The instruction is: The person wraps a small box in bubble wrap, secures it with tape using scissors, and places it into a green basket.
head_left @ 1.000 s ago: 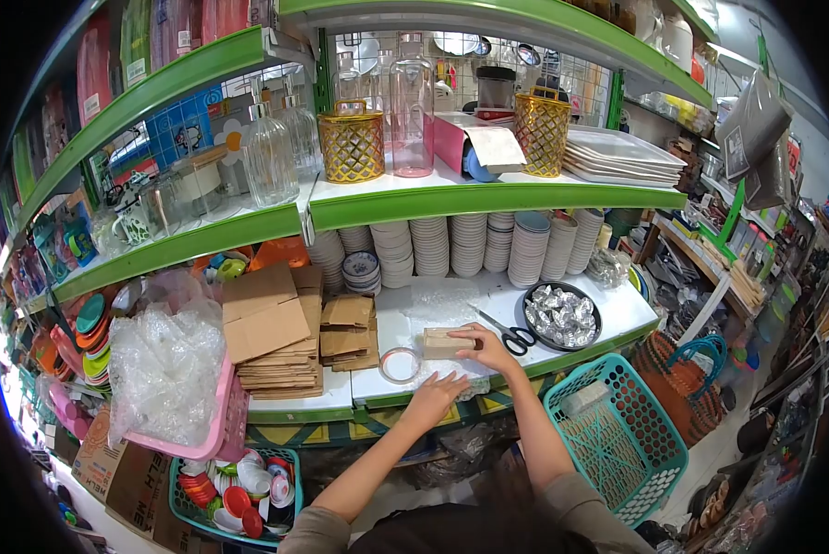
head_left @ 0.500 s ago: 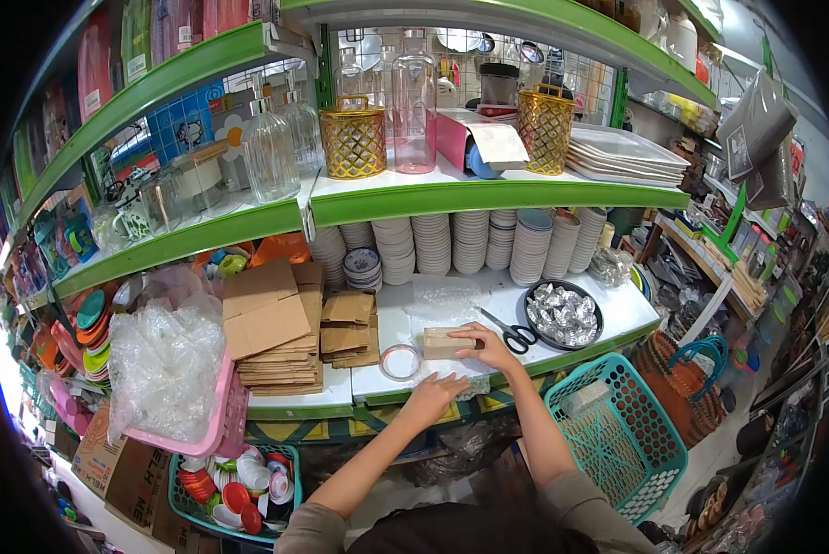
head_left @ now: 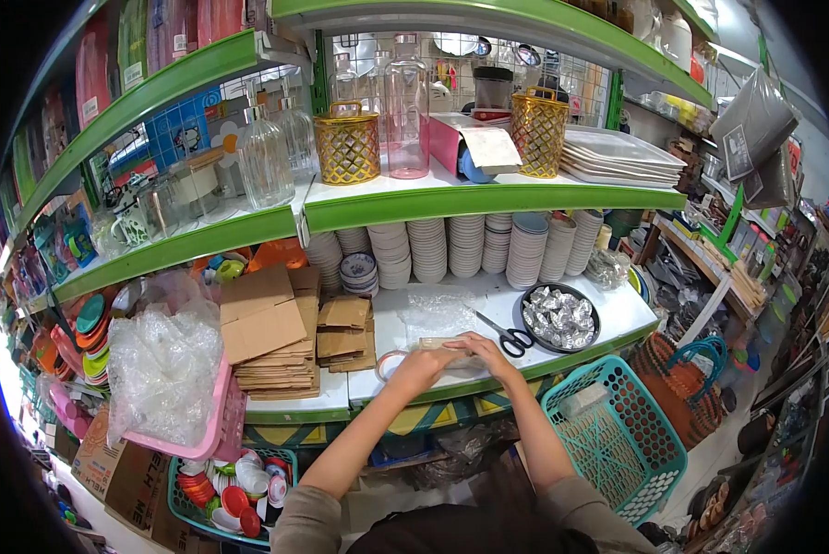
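Note:
A small pale cardboard box (head_left: 436,343) lies near the counter's front edge, partly covered by my hands. My right hand (head_left: 486,353) grips its right end, fingers bent over the top. Close against it, my left hand (head_left: 422,369) reaches across the box's near side with fingers drawn together; what they pinch is hidden. Clear plastic wrap (head_left: 461,364) shows beneath the hands. A roll of tape (head_left: 384,362) lies left of the box, partly behind my left hand. Black-handled scissors (head_left: 514,343) rest just to the right.
Bubble wrap (head_left: 430,307) lies behind the box. A black bowl (head_left: 597,334) of silver-wrapped pieces stands right, flattened cardboard (head_left: 265,323) left. Stacked cups (head_left: 426,249) line the back below the green-edged shelf (head_left: 498,200). A teal basket (head_left: 551,406) stands front right.
My left hand has moved up from the counter's front edge to the box, meeting my right hand. It now partly covers the tape roll. My right hand has shifted slightly left.

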Demonstrator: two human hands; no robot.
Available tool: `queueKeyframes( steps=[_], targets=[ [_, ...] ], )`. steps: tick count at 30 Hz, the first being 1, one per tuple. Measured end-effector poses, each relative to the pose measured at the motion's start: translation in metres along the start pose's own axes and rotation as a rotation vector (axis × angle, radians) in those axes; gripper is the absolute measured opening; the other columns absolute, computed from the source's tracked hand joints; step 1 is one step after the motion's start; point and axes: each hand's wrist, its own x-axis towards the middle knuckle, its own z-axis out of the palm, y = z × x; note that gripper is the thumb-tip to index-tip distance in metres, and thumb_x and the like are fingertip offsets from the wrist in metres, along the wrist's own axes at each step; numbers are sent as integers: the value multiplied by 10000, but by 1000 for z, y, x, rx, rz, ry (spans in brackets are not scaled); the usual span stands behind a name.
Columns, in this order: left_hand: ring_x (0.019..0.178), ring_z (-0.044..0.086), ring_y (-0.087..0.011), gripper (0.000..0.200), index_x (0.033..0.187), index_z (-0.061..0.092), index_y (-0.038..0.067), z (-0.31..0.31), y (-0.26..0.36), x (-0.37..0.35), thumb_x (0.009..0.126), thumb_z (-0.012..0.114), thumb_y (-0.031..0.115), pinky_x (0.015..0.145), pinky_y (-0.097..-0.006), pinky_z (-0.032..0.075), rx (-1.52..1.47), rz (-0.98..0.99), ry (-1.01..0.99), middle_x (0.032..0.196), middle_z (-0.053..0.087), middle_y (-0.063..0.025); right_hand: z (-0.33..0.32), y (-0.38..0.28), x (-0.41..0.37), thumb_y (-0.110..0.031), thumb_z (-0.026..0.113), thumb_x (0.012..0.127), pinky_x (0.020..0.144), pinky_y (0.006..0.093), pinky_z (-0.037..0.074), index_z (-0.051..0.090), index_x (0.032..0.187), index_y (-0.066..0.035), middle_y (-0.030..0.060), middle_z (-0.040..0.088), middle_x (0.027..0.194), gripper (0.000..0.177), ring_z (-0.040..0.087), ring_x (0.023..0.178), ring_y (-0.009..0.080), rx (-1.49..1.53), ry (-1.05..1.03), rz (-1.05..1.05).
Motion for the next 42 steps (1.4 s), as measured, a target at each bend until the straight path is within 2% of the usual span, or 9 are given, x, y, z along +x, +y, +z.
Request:
queueKeyframes(
  steps=[9,12,15,25,28,31,34,39,42],
  targets=[
    [723,658,-289,144,899,700,67,2,-28,24,797,674,164,650,-370,535,36,-76,209,837,687,-103,9,3,-10,-566,284,975,1025,317,332,556,1235,23,123,584,1209,699,527,1126,214,229,307,225],
    [691,657,-284,164,858,706,73,9,-32,27,794,695,224,613,-357,528,63,-88,234,791,685,-90,-5,27,-8,-561,410,948,1002,312,356,540,1233,38,112,598,1185,676,544,1078,205,284,226,333],
    [667,656,-266,192,824,710,87,11,-34,28,780,712,274,580,-341,515,126,-90,222,770,686,-78,0,0,-3,-336,728,832,869,288,445,593,1170,40,97,632,1118,523,567,968,158,-51,101,205],
    [615,633,-245,295,735,677,82,-18,-53,36,757,729,371,536,-342,477,125,-184,279,709,657,-63,5,3,-1,-332,736,821,900,292,427,661,1104,-6,65,653,1081,438,569,979,141,-52,146,217],
    [606,623,-245,272,736,675,79,-20,-54,33,745,752,340,517,-336,463,77,-203,476,701,647,-79,6,-1,-4,-358,731,820,904,296,426,676,1083,-14,66,658,1076,437,571,990,147,-108,158,148],
    [728,637,-248,233,757,672,74,-22,-47,23,745,755,292,618,-354,477,33,-348,471,757,654,-79,7,-3,-3,-362,720,827,908,297,424,688,1066,-16,61,659,1076,421,572,991,150,-89,143,185],
    [883,625,-255,192,803,667,67,2,-31,3,749,744,234,754,-395,464,204,-20,392,843,664,-61,5,-3,-2,-338,704,846,909,296,424,688,1075,-20,56,663,1078,393,574,987,150,-87,140,188],
    [1215,488,-299,504,1255,508,4,44,0,-14,780,641,112,1030,-450,361,269,3,189,1275,540,-140,7,0,-3,-257,662,886,905,279,438,640,1175,-17,86,637,1150,376,574,1014,143,56,115,137],
    [1310,393,-324,586,1350,388,-45,54,-6,-17,814,568,110,1094,-468,289,474,32,127,1387,434,-177,8,1,-2,-228,633,904,922,282,431,605,1232,-26,86,640,1159,386,569,1034,138,-35,136,73]
  ],
)
